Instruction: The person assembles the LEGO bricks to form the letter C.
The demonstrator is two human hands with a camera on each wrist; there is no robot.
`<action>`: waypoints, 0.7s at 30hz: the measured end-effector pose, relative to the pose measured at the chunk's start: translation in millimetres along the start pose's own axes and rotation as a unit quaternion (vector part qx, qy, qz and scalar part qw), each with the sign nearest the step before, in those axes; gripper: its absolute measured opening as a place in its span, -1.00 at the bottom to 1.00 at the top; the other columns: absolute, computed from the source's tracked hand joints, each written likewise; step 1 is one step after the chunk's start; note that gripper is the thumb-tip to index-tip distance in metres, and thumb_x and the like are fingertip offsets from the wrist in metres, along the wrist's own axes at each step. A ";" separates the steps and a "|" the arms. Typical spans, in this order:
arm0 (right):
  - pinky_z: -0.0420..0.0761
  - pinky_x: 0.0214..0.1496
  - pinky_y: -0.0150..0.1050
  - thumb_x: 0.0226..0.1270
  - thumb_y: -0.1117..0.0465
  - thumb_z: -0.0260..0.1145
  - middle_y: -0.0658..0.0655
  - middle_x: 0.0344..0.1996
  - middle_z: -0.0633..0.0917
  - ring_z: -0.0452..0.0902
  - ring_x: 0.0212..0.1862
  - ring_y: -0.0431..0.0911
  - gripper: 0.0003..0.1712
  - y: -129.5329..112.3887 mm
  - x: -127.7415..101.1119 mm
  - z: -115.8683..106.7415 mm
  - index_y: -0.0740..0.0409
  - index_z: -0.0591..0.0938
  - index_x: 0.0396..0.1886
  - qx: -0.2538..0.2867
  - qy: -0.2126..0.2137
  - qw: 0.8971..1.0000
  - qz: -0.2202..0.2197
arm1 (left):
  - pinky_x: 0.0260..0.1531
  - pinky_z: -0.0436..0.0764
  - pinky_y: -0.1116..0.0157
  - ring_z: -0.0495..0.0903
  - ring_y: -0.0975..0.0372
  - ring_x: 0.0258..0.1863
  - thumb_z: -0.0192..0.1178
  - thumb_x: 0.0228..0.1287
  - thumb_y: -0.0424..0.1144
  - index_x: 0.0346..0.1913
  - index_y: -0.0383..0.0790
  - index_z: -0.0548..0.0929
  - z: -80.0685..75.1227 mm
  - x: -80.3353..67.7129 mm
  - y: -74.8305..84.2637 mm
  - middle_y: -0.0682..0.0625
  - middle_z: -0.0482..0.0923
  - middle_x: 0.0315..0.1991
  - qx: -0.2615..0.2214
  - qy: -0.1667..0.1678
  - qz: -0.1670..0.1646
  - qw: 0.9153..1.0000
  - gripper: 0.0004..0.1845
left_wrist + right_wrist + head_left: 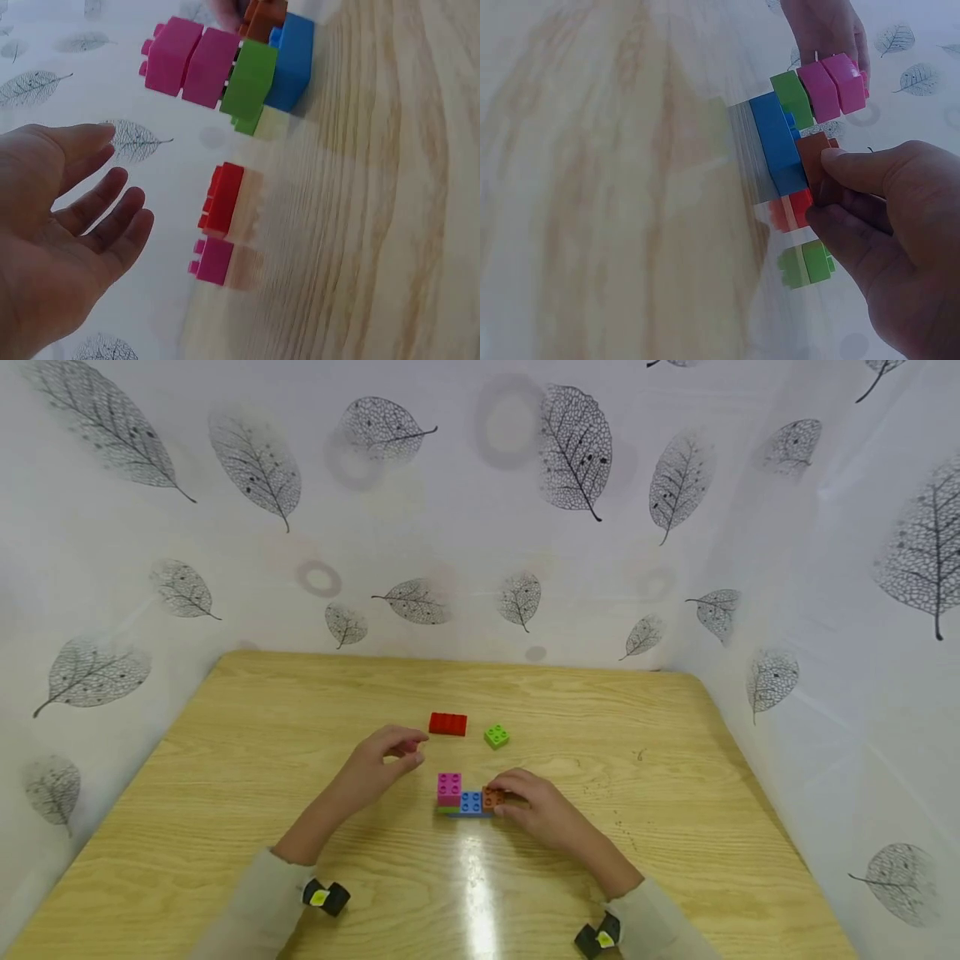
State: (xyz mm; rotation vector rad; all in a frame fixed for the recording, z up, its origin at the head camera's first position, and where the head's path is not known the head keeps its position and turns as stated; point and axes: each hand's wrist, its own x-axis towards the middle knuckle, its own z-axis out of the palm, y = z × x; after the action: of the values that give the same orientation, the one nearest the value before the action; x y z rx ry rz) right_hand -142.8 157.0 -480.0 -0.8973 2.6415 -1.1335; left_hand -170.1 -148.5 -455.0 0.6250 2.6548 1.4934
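A blue brick (471, 802) lies on the table as the base of a small build. On one end sits a green brick (250, 77) with two pink bricks (831, 86) stacked on it. At the other end is a brown brick (815, 160), pinched between the thumb and fingers of my right hand (543, 810); it sits on the blue one. My left hand (372, 770) is left of the build, fingers loosely bent and holding nothing in the left wrist view. Nearest to it is a loose pink brick (215, 261), partly hidden by the fingers in the head view.
Behind the build lie a long red brick (447, 724) and a small lime-green brick (497, 736). The wooden table (637, 735) meets a white leaf-patterned sheet (450, 527) at its back and sides.
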 end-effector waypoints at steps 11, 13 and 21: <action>0.51 0.20 -0.19 0.32 0.13 0.30 -0.18 0.10 0.54 0.45 0.16 -0.24 -0.60 -2.0 -0.9 -0.5 -0.10 0.56 0.16 0.002 0.001 1.000 0.011 | 0.01 0.59 0.14 0.53 0.15 0.00 0.21 0.33 -0.18 0.17 -0.16 0.55 -10.3 14.4 -20.2 -0.08 0.51 0.09 0.007 0.006 -0.038 0.999 -0.62; 0.51 0.20 -0.19 0.32 0.13 0.30 -0.18 0.10 0.54 0.45 0.17 -0.24 -0.60 -2.0 -1.0 -0.5 -0.10 0.57 0.15 0.003 0.000 1.000 0.012 | 0.01 0.59 0.13 0.53 0.11 0.02 0.23 0.31 -0.18 0.16 -0.15 0.55 -12.2 16.9 -24.7 -0.08 0.50 0.09 -0.002 0.009 -0.045 0.999 -0.62; 0.51 0.19 -0.20 0.33 0.13 0.29 -0.20 0.10 0.53 0.44 0.16 -0.25 -0.60 -2.0 -1.2 -0.7 -0.10 0.56 0.16 0.010 -0.003 1.000 0.012 | 0.03 0.57 0.06 0.50 0.01 0.04 0.25 0.29 -0.22 0.17 -0.18 0.55 -15.8 26.9 -42.4 -0.13 0.48 0.11 0.010 -0.005 -0.050 0.999 -0.60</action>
State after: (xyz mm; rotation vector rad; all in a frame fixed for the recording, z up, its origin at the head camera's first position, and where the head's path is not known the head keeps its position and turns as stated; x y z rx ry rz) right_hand -141.1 157.1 -478.3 -0.8616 2.6256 -1.1474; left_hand -212.2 -171.1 -477.1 0.4920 2.6543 1.4364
